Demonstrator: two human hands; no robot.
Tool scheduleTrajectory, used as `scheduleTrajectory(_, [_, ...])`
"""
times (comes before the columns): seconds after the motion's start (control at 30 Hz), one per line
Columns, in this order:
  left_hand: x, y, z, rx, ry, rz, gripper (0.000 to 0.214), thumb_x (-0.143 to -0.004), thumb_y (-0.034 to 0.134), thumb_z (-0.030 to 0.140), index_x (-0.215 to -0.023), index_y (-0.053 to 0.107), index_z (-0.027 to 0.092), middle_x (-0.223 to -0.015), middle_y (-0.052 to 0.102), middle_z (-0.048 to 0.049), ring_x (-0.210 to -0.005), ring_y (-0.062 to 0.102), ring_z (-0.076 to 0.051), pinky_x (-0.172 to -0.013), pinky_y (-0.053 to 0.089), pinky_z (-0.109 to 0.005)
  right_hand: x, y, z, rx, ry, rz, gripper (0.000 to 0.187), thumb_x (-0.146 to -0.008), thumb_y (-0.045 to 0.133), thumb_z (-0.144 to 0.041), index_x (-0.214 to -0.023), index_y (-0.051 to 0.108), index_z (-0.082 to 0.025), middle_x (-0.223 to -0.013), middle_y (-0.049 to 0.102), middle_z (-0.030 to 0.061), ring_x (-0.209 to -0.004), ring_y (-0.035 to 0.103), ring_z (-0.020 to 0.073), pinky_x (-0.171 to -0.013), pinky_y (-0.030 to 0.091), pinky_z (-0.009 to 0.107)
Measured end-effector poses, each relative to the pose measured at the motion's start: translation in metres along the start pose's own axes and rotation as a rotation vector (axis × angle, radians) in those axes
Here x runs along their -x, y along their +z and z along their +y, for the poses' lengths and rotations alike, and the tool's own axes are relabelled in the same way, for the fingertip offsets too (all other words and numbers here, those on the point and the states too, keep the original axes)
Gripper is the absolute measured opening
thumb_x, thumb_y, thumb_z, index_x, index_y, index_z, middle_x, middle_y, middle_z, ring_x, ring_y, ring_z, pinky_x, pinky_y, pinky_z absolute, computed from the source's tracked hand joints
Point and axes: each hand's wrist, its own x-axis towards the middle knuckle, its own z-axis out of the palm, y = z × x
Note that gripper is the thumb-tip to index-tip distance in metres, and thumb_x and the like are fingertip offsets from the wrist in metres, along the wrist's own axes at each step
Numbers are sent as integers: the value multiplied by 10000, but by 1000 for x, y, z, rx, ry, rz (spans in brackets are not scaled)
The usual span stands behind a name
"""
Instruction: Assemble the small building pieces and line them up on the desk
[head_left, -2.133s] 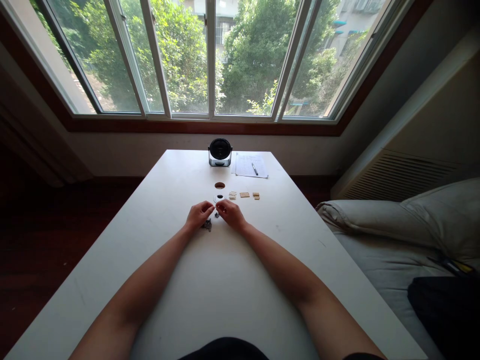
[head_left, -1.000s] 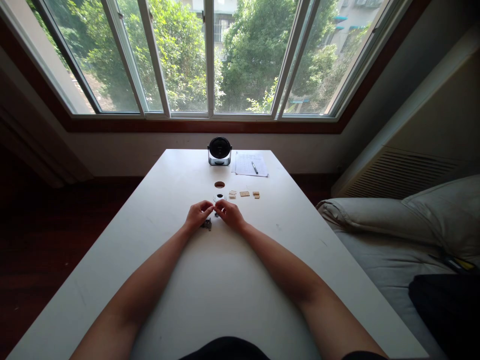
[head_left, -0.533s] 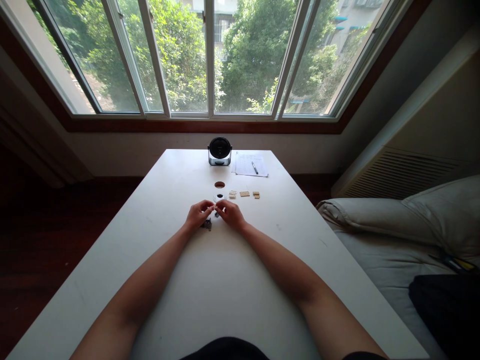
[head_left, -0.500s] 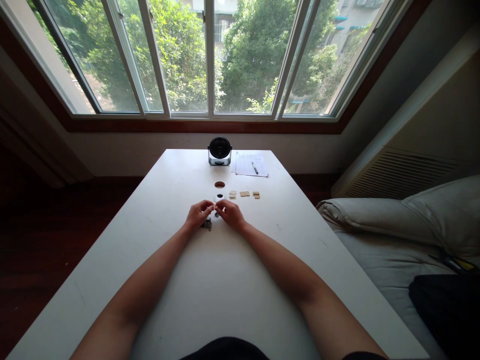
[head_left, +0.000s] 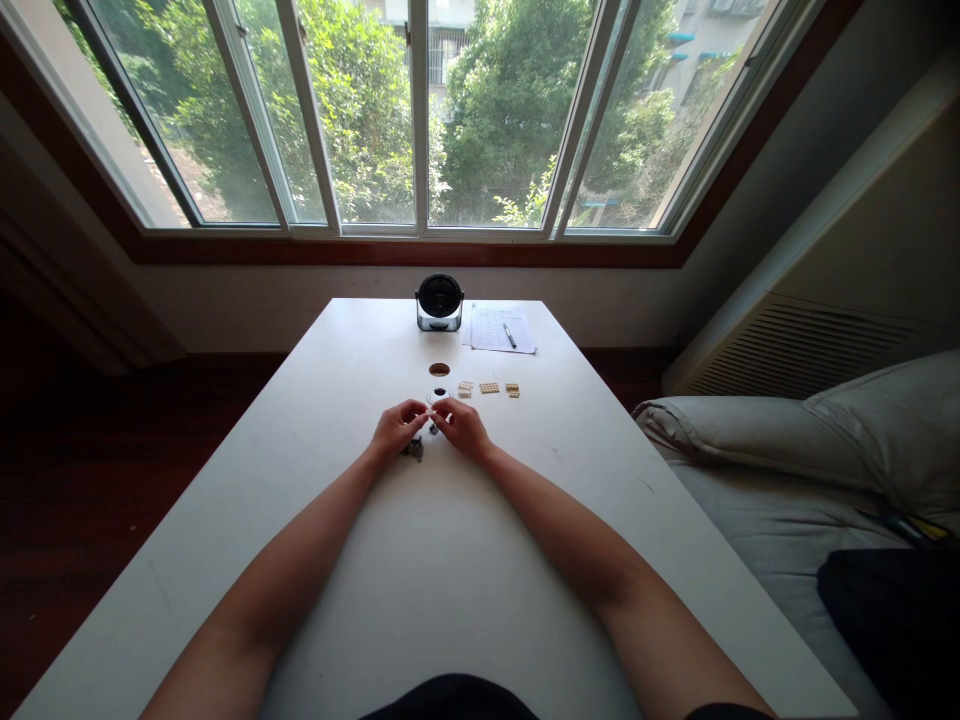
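My left hand [head_left: 399,425] and my right hand [head_left: 459,426] meet fingertip to fingertip above the white table [head_left: 442,560]. Both are closed in a pinch, and a tiny pale thing between the fingertips is too small to name. Small dark grey pieces [head_left: 415,450] lie beneath my left hand, partly covered by it. Another small dark piece [head_left: 433,429] sits below the joined fingertips. Just beyond the fingers is a round pale ring with a dark centre [head_left: 440,393]. To its right lie several small tan, grid-like pieces [head_left: 489,388].
A small black fan [head_left: 439,298] stands at the table's far end. Beside it are paper sheets [head_left: 499,328] with a pen [head_left: 510,336] on top. A round hole [head_left: 439,370] opens in the tabletop. On the right is a sofa [head_left: 757,430]; windows rise beyond the table.
My fingers have shifted very slightly at the pinch; arms, table and the things on it stay where they were.
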Motion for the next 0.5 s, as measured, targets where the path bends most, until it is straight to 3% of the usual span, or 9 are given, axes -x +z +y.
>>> scheduleTrajectory(0.5, [-2,-1,-4,12,-17,-55,347,-890,564,512,-873,719,202,-770,707,-44,-703,667,-174,-696,556,-313,0,-1,-4,3,-23,-8,99,-944,586,-305,-936,647,-227,-799,674,12,-705,605,138,-685,484,254])
